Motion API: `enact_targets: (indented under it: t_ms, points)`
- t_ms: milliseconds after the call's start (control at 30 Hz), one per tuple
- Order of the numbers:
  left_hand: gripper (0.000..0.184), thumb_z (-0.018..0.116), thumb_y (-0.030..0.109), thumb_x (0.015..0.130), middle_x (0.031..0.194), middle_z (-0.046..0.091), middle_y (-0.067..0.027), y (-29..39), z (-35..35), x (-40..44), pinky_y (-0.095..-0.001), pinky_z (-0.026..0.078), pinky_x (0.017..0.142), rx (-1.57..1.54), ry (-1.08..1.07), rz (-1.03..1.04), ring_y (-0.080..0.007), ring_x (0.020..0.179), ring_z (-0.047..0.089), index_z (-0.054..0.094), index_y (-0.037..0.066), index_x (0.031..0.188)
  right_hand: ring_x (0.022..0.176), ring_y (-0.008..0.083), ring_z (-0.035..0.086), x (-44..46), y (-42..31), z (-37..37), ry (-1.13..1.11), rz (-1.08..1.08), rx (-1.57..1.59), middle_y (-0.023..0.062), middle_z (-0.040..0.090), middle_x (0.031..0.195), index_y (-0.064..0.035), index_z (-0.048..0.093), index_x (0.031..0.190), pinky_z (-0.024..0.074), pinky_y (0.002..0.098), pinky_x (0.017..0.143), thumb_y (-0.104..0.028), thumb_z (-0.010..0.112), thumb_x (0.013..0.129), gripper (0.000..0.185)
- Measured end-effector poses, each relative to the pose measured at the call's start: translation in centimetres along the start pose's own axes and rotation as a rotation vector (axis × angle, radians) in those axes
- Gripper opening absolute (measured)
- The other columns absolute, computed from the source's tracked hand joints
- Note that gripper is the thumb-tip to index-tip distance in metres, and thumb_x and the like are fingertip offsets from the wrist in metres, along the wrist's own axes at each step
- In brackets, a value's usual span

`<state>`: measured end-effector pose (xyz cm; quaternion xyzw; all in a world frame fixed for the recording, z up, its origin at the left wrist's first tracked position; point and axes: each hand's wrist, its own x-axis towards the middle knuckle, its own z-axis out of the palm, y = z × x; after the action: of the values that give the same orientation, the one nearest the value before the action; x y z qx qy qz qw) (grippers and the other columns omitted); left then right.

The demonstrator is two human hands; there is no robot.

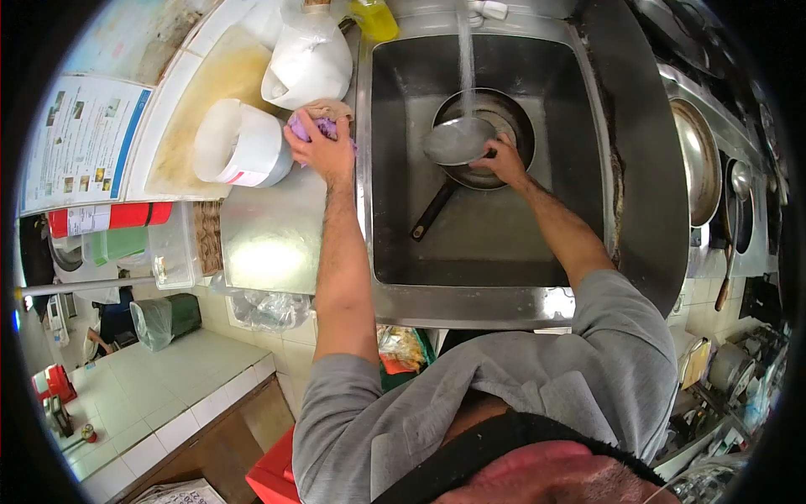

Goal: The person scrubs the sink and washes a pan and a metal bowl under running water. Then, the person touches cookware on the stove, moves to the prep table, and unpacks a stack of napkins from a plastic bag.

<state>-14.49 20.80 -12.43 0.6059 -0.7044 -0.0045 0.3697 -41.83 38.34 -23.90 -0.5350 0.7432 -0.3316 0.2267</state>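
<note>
The right hand [504, 160] works over a deep rectangular stainless-steel sink [546, 244]. Its grip is closed on the right edge of a round, shallow, silvery metal bowl [457, 141]; any handle at that point is too covered to confirm. The edge hold probably leaves most of the bowl's face uncovered, so that the clear water stream [467, 67] from the far tap [489, 10] can reach it.

Below the bowl, a round, dark metal frying pan [514, 113] with a long black handle [432, 210] rests on the sink floor. The handle points near and left. The bowl overlaps the pan in view; contact between the two cannot be determined. The pan likely catches some of the runoff in this position.

The left hand [323, 149] is on the worktop [277, 227] side, left of the sink. Its fingers lie spread over a crumpled purple scrubbing pad [312, 128], with a tan sponge-like piece [327, 107] just beyond. Whether this grip is clamped or merely resting cannot be told.

A white cylindrical plastic tub [269, 155] stands just left of this hand, and a white plastic jug [311, 67] stands on its far side. Their placement beside the sink presumably keeps them within reach.
</note>
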Motion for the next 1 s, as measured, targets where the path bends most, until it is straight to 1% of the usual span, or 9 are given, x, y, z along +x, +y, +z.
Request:
enact_targets:
  t_ms: [167,267,367,567,733,800,833,967,1000]
  points:
    - [0.084,0.062,0.05,0.076,0.144,0.009,-0.0237,0.4,-0.8,-1.6,-0.0634,0.014,0.1,-0.034,0.049,0.055,-0.0441,0.13,0.014,0.024,0.014,0.142,0.066,0.017,0.06,5.3,-5.9,-5.9,0.084,0.06,0.433,0.012,0.054,0.092,0.0009,0.058,0.083,0.0479,0.0273,0.057,-0.036,0.079,0.066,0.046]
    - [0.084,0.062,0.05,0.077,0.147,0.007,-0.021,1.1,-2.0,-3.5,-0.0695,0.01,0.098,0.072,-0.05,0.046,-0.0428,0.133,0.008,0.021,0.017,0.143,0.053,0.0121,0.06,7.6,-7.3,-9.2,0.26,0.14,0.517,0.0079,0.064,0.069,0.0018,0.061,0.084,0.0485,0.0261,0.054,-0.04,0.077,0.069,0.047]
    - [0.084,0.062,0.048,0.076,0.147,0.009,-0.0191,0.2,-2.8,-4.5,-0.0694,0.01,0.099,0.035,-0.112,0.085,-0.0433,0.134,0.006,0.022,0.018,0.143,0.068,0.0158,0.062,6.1,-8.6,-13.0,0.466,0.125,0.197,0.0131,0.054,0.095,0.001,0.061,0.09,0.0503,0.0302,0.062,-0.045,0.079,0.065,0.055]
    - [0.079,0.065,0.041,0.076,0.147,0.011,-0.0179,0.0,-2.6,-4.5,-0.0637,0.012,0.102,-0.037,-0.113,0.103,-0.0433,0.133,0.009,0.027,0.015,0.141,0.095,0.0286,0.054,3.0,-8.8,-19.5,0.633,0.019,-0.227,0.0175,0.049,0.101,-0.0017,0.061,0.093,0.047,0.0389,0.079,-0.048,0.08,0.061,0.059]
    - [0.08,0.067,0.037,0.074,0.146,0.013,-0.019,-0.6,-2.2,-4.4,-0.0607,0.015,0.103,-0.024,-0.094,0.135,-0.0433,0.13,0.016,0.028,0.015,0.14,0.069,0.02,0.062,4.1,-9.2,-24.1,0.698,0.146,0.039,0.014,0.056,0.094,0.001,0.061,0.093,0.0511,0.0305,0.065,-0.041,0.078,0.068,0.052]
    - [0.079,0.067,0.036,0.074,0.146,0.014,-0.0202,-0.6,-2.1,-4.4,-0.0592,0.017,0.102,-0.001,-0.091,0.152,-0.0433,0.129,0.019,0.029,0.014,0.139,0.057,0.015,0.061,6.9,-8.4,-25.8,0.639,0.028,0.459,0.0117,0.062,0.086,0.0021,0.06,0.092,0.0503,0.0259,0.056,-0.039,0.075,0.072,0.048]
    - [0.079,0.067,0.036,0.074,0.146,0.014,-0.0202,-0.5,-2.1,-4.3,-0.0592,0.017,0.102,-0.004,-0.091,0.15,-0.0433,0.129,0.019,0.029,0.014,0.139,0.072,0.0187,0.061,7.7,-8.9,-26.6,0.608,0.075,0.55,0.0118,0.059,0.083,0.005,0.057,0.093,0.0539,0.0279,0.062,-0.031,0.072,0.078,0.041]
    - [0.075,0.066,0.034,0.075,0.145,0.014,-0.0213,-0.1,-2.6,-4.5,-0.0563,0.017,0.103,-0.002,-0.089,0.169,-0.0439,0.129,0.018,0.031,0.014,0.138,0.067,0.0186,0.061,12.2,-8.5,-28.2,0.73,-0.101,0.915,0.0127,0.06,0.086,0.0067,0.054,0.098,0.0532,0.0281,0.058,-0.032,0.071,0.079,0.047]
    - [0.074,0.066,0.033,0.075,0.145,0.014,-0.0214,0.0,-2.6,-4.4,-0.0555,0.016,0.104,0.001,-0.1,0.154,-0.0439,0.129,0.017,0.032,0.013,0.138,0.082,0.0266,0.056,12.4,-8.7,-28.1,0.711,0.069,0.938,0.0147,0.055,0.098,0.0025,0.051,0.113,0.0533,0.0384,0.061,-0.028,0.062,0.086,0.042]
